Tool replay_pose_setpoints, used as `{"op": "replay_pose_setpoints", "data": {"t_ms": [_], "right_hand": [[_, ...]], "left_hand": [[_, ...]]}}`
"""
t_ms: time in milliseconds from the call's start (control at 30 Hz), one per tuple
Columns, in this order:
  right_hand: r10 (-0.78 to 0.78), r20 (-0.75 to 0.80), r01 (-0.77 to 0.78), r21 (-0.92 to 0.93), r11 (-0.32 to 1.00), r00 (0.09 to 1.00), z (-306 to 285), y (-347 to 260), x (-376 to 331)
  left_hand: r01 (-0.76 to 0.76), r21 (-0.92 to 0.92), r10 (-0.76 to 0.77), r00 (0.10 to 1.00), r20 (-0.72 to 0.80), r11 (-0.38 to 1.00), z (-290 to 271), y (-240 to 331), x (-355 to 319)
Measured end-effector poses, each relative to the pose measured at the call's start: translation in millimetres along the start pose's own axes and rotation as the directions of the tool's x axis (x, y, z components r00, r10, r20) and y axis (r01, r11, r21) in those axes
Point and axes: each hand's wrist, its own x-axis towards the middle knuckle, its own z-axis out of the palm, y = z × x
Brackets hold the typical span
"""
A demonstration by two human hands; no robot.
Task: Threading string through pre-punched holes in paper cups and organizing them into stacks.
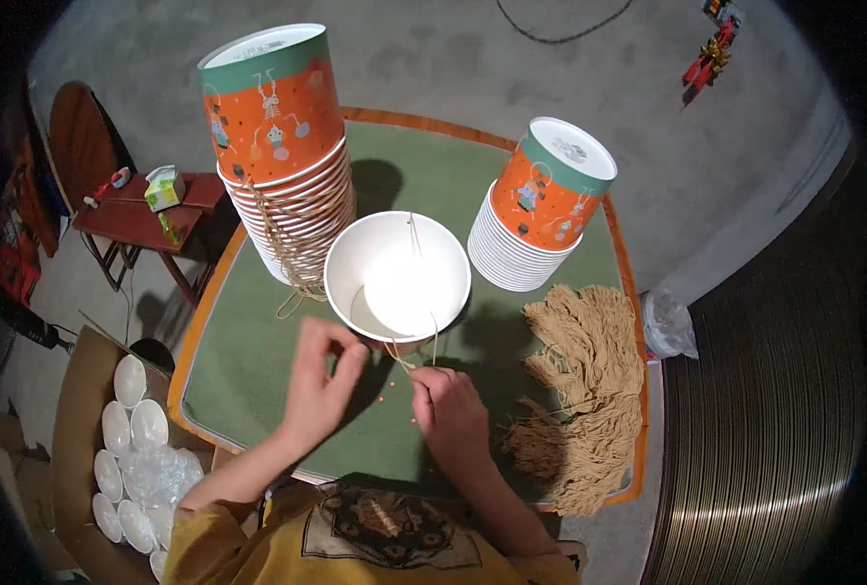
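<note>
Round white paper tub (351,255) mid green tabletop (248,375), thin twine (400,358) at its near rim pinched by right hand (452,414), left hand (320,385) curled alongside, grip unclear, seemingly knotting, next probably needing a snug pull; ridged nested-tub stacks (282,161) beyond, stringy tan cord heap (590,390) right.

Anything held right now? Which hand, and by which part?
Right hand pinches the string just outside the near rim of the open bucket. Left hand: can't tell.

Figure-printed buckets (274,122) are orange and green, the cord bundle (594,390) tan.
</note>
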Motion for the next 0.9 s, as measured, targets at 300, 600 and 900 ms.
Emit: {"op": "replay_pose_setpoints", "data": {"t_ms": [300, 600, 900], "right_hand": [[0.037, 0.189, -0.053, 0.081, 0.995, 0.981, 13.2, -7.9, 17.8], [0.125, 0.095, -0.137, 0.129, 0.982, 0.988, 21.5, -10.7, 10.8], [0.130, 0.136, -0.137, 0.038, 0.990, 0.982, 20.2, -6.6, 4.2]], "left_hand": [[0.528, -0.491, -0.423, 0.849, 0.317, 0.693, 18.0, 2.7, 2.7], [0.638, -0.558, -0.535, 0.762, 0.364, 0.530, 18.6, -2.0, -0.8], [0.628, -0.539, -0.526, 0.773, 0.354, 0.561, 23.4, 4.3, -2.1]]}}
